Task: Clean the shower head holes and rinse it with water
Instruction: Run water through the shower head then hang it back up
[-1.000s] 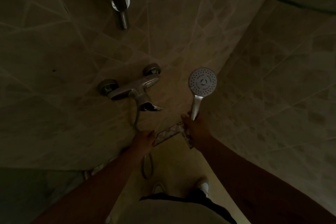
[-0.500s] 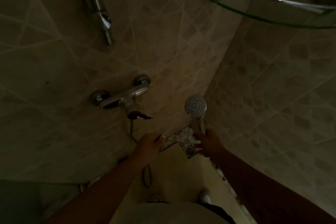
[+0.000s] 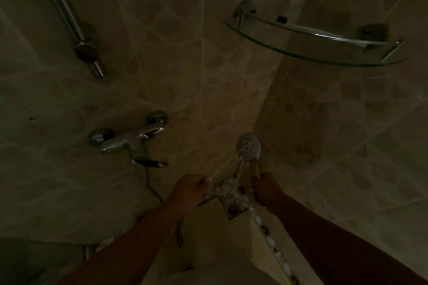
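Observation:
The chrome shower head [image 3: 248, 146] stands upright in the tiled corner, its round holed face turned toward me. My right hand [image 3: 266, 188] is closed around its handle from below. My left hand [image 3: 191, 188] hangs to the left of it at about the same height, fingers curled; the dim light does not show whether anything is in it. The shower hose [image 3: 149, 180] runs down from the mixer tap [image 3: 129, 142] past my left forearm.
A chrome riser rail [image 3: 67, 18] is fixed to the wall at the upper left. A glass corner shelf [image 3: 319, 53] juts out at the upper right. A floor drain [image 3: 232, 208] sits in the patterned corner tile below my hands.
The shower head has come lower and further from me, toward the corner. My left hand rose to the level of my right hand. The view tilted upward, showing more shelf.

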